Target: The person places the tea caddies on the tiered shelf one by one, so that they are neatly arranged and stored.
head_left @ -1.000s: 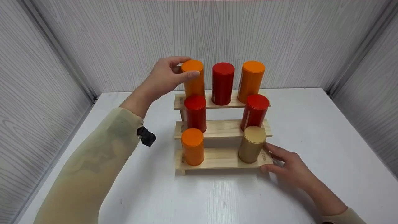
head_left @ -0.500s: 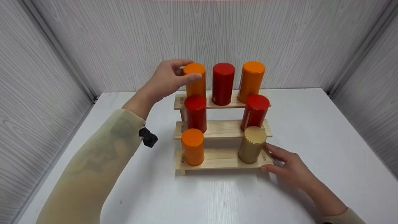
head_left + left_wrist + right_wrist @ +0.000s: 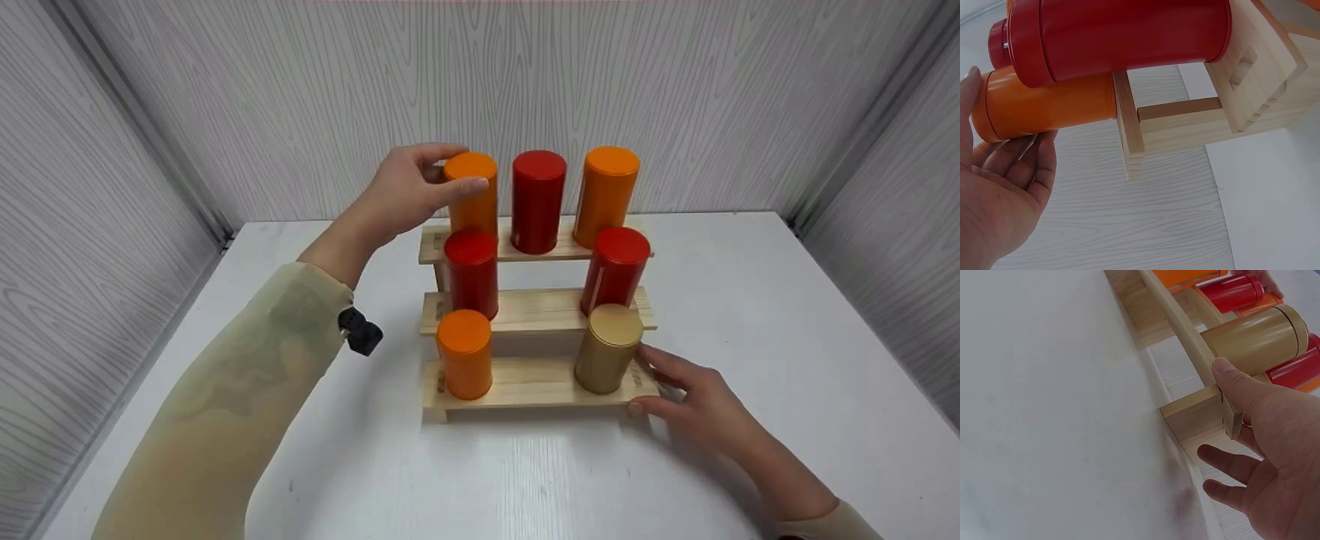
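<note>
A three-tier wooden rack [image 3: 536, 381] stands on the table. At the left end of its top tier is an orange canister [image 3: 477, 214], upright. My left hand [image 3: 405, 191] grips this canister near its lid, thumb in front and fingers behind. In the left wrist view, the base of the orange canister [image 3: 1053, 104] meets the top board. My right hand [image 3: 705, 409] pinches the right end of the lowest tier, beside a gold canister [image 3: 606, 360]. In the right wrist view, the thumb lies on the board's edge and two fingers extend below it.
A red canister [image 3: 537, 206] and another orange canister [image 3: 606, 199] share the top tier. Two red canisters, left [image 3: 472, 281] and right [image 3: 615, 274], stand on the middle tier. A short orange canister [image 3: 466, 364] is at bottom left. A grey wood-grain wall [image 3: 300, 112] rises behind.
My left hand and the orange canister have shifted slightly right and down, mostly in the first half second. The right hand, the rack and the other canisters keep their places.
</note>
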Demonstrator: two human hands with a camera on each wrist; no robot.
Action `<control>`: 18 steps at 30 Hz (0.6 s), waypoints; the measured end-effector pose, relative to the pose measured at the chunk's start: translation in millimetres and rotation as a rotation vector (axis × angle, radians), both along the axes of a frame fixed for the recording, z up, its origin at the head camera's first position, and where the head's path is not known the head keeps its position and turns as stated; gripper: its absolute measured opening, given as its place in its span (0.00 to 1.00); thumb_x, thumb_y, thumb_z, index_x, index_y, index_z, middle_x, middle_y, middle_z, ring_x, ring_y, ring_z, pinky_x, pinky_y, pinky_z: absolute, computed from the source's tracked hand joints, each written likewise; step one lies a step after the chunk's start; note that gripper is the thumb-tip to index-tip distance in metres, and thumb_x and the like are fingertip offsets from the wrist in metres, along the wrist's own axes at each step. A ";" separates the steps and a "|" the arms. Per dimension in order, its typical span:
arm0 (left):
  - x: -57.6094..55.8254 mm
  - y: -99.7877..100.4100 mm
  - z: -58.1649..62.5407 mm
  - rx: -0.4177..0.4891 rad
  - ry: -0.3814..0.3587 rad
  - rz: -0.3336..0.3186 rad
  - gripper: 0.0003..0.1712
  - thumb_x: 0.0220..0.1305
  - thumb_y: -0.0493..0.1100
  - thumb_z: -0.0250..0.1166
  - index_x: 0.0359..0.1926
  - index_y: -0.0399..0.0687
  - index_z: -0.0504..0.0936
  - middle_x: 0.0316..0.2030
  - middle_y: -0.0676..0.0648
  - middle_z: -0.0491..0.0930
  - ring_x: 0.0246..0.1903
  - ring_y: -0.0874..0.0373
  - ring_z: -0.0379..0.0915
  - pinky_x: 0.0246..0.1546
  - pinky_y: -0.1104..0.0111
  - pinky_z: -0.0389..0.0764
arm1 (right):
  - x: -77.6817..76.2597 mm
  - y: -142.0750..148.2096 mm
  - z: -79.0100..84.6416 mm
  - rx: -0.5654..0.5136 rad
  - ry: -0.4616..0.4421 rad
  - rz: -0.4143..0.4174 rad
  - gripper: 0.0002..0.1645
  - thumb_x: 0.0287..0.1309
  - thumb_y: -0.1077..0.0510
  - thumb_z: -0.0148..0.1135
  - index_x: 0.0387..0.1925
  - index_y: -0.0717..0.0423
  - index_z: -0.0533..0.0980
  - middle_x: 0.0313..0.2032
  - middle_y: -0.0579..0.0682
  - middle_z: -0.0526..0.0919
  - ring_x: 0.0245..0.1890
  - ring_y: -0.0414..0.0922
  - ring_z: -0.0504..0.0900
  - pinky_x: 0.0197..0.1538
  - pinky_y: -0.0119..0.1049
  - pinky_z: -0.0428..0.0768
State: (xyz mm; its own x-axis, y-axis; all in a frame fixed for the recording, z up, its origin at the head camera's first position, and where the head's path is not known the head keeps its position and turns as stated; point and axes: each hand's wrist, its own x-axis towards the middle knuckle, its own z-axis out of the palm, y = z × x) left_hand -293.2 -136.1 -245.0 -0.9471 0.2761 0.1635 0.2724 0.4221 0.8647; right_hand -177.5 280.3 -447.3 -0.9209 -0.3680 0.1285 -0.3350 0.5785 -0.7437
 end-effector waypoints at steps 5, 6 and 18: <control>-0.5 -0.1 -1.0 0.001 -0.010 0.007 0.41 0.68 0.59 0.74 0.76 0.51 0.73 0.58 0.51 0.83 0.56 0.57 0.80 0.61 0.66 0.82 | -0.7 0.6 -1.0 -0.006 0.007 0.004 0.53 0.56 0.45 0.82 0.79 0.51 0.68 0.75 0.52 0.72 0.72 0.55 0.74 0.65 0.52 0.79; -0.5 0.1 -1.1 0.001 -0.012 0.009 0.41 0.68 0.59 0.74 0.76 0.51 0.73 0.58 0.50 0.83 0.56 0.57 0.80 0.61 0.66 0.82 | -0.9 0.7 -1.2 -0.005 0.006 0.004 0.53 0.56 0.45 0.82 0.79 0.51 0.68 0.75 0.52 0.72 0.72 0.55 0.74 0.65 0.52 0.79; -1.2 1.9 -1.0 -0.004 -0.029 0.016 0.42 0.68 0.59 0.74 0.77 0.53 0.72 0.60 0.51 0.82 0.58 0.58 0.79 0.62 0.65 0.82 | -1.9 0.9 -0.4 0.003 -0.018 -0.004 0.53 0.57 0.45 0.81 0.79 0.49 0.68 0.75 0.52 0.71 0.72 0.56 0.74 0.65 0.54 0.79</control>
State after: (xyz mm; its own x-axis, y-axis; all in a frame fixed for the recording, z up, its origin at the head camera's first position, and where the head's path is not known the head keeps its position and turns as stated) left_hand -294.3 -134.2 -246.0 -0.9557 0.2614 0.1350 0.2404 0.4293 0.8705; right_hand -179.5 281.2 -447.7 -0.9247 -0.3643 0.1105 -0.3188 0.5823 -0.7479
